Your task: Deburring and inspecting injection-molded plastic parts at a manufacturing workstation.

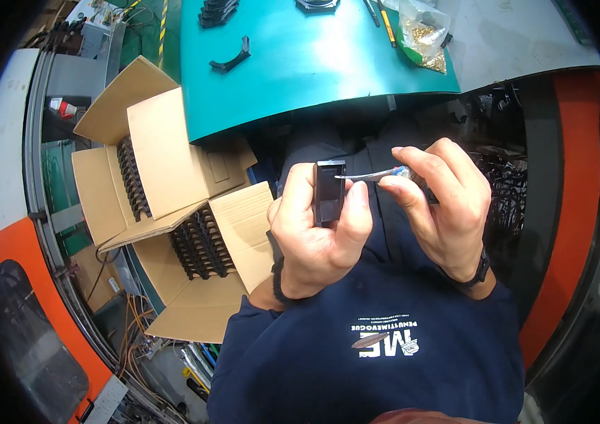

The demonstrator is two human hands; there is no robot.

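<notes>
1. The small plastic part (329, 192) is black.
2. The thin tool (370, 174) is silvery, with a blue handle end.
3. The table mat (300, 63) is teal — plain, no pattern.
4. The cardboard boxes (172, 162) are light brown, with rows of black parts (201, 244) inside.
5. The shirt (377, 353) is dark blue with white print.
6. The bag of small bits (423, 32) looks gold — shiny.

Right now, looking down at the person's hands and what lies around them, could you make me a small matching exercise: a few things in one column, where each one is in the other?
Things:
1. small black block
2. thin pointed tool
3. bag of small brass parts
4. stacked black parts

Places:
A. in an open cardboard box
B. on the green table
C. in the left hand
D. in the right hand

Pairs: 1-C, 2-D, 3-B, 4-A
</notes>
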